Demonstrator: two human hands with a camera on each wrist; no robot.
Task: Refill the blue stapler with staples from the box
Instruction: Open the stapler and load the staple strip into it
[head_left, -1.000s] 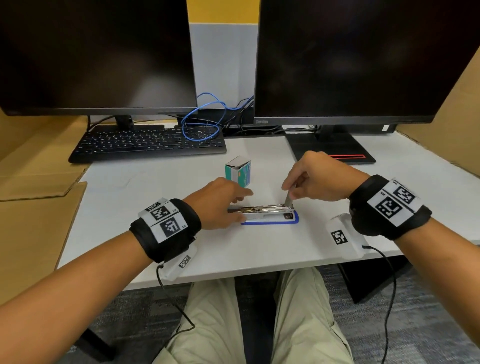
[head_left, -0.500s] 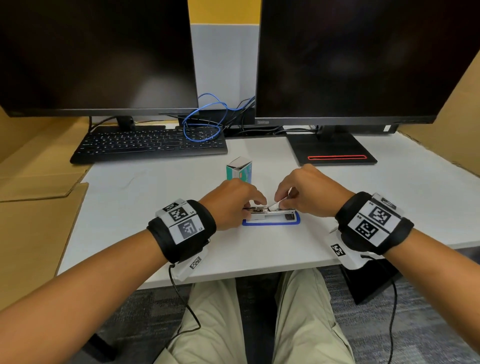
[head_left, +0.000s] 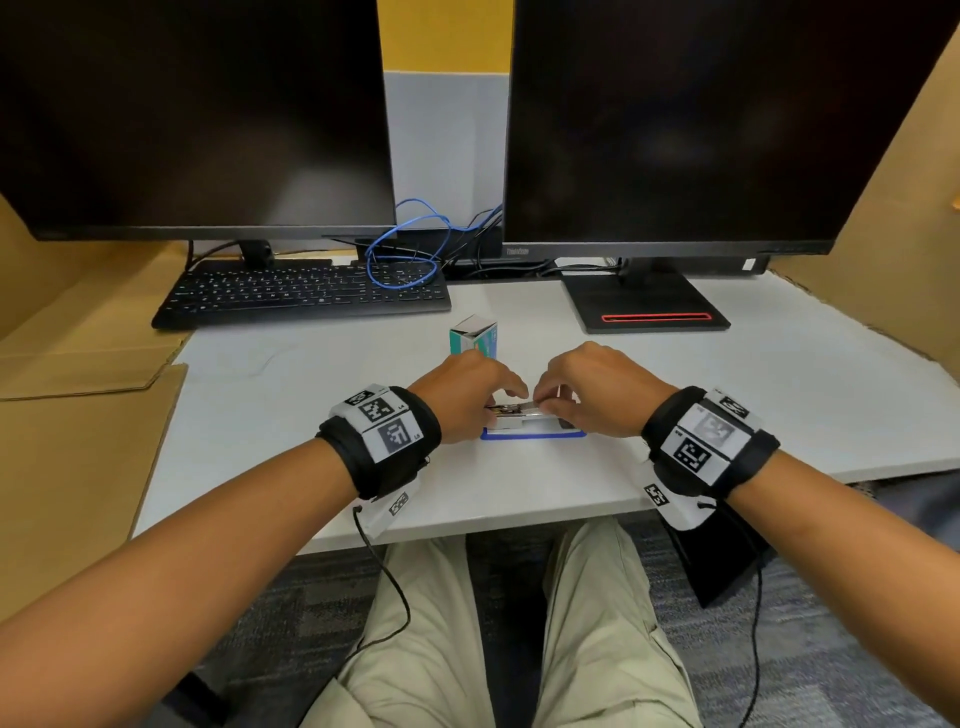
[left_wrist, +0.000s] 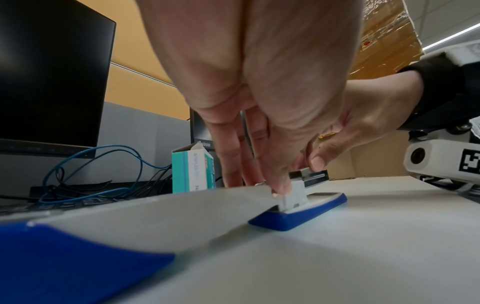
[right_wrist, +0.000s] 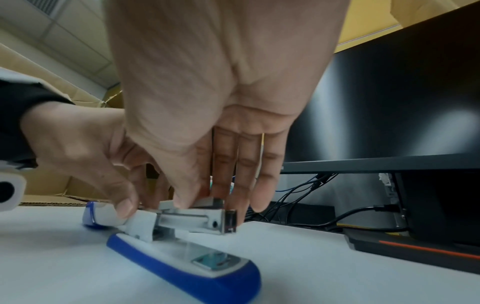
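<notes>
The blue stapler (head_left: 535, 434) lies opened on the white desk, its blue base (right_wrist: 194, 273) flat and its cover (left_wrist: 78, 257) folded back to the left. My left hand (head_left: 467, 395) grips the stapler's rear hinge end, thumb (right_wrist: 124, 205) on the white part. My right hand (head_left: 587, 395) pinches a strip of staples (right_wrist: 210, 202) and holds it on top of the metal magazine (right_wrist: 192, 220). Whether the strip sits inside the channel is hidden by the fingers. The teal staple box (head_left: 474, 338) stands upright with its flap open just behind my left hand.
A black keyboard (head_left: 306, 296) with a blue cable (head_left: 405, 254) on it lies at the back left. A monitor stand (head_left: 649, 306) sits at the back right under two dark screens. Cardboard sheets (head_left: 78, 441) border the desk on the left.
My right hand has come down and to the left, from holding the strip upright at the stapler's front end to laying it along the magazine. My left hand has kept its hold.
</notes>
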